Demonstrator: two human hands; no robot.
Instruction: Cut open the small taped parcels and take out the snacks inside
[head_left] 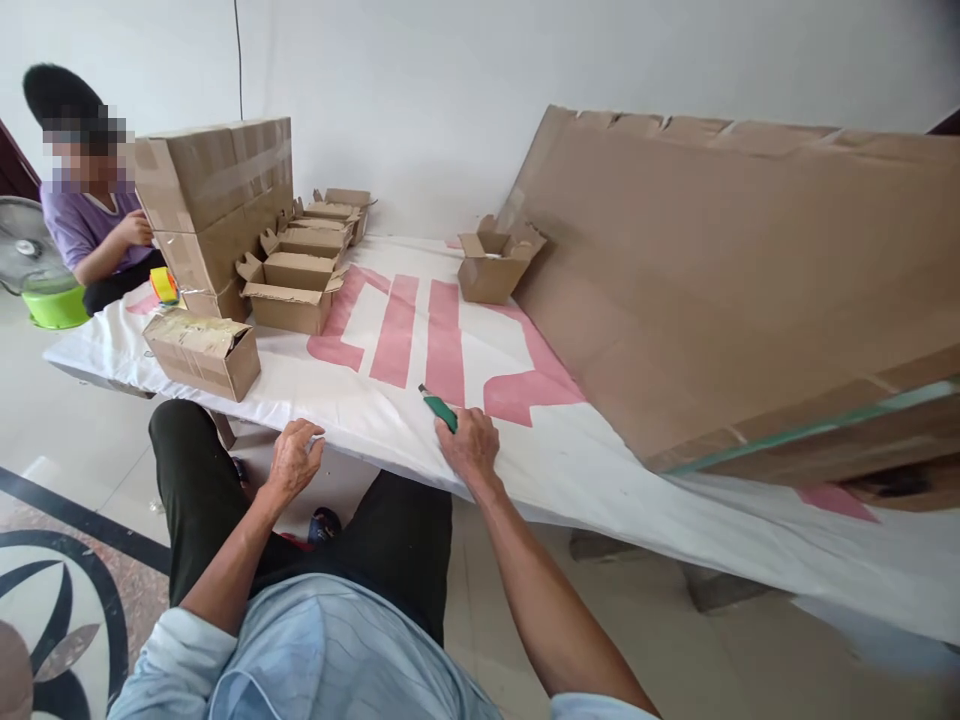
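Observation:
A green utility knife [441,411] is gripped in my right hand [475,442], its dark tip pointing up and to the left over the red-marked white cloth. My left hand [295,458] hovers at the table's front edge with loosely bent fingers, apart and holding nothing. The closest thing to it is a small closed cardboard box [206,358] with torn tape on top. Behind that box, several open small cartons [294,308] stand in a row, flaps up. Another open carton [491,275] sits farther back, near the large box; something pale shows inside.
A huge cardboard box [750,270] takes up the table's right side. Stacked taped boxes [217,190] stand at the left, with a yellow-orange tape roll [163,286] beside them. Past the stack sits another person [90,225] near a fan [34,245]. White cloth [555,450] covers the table.

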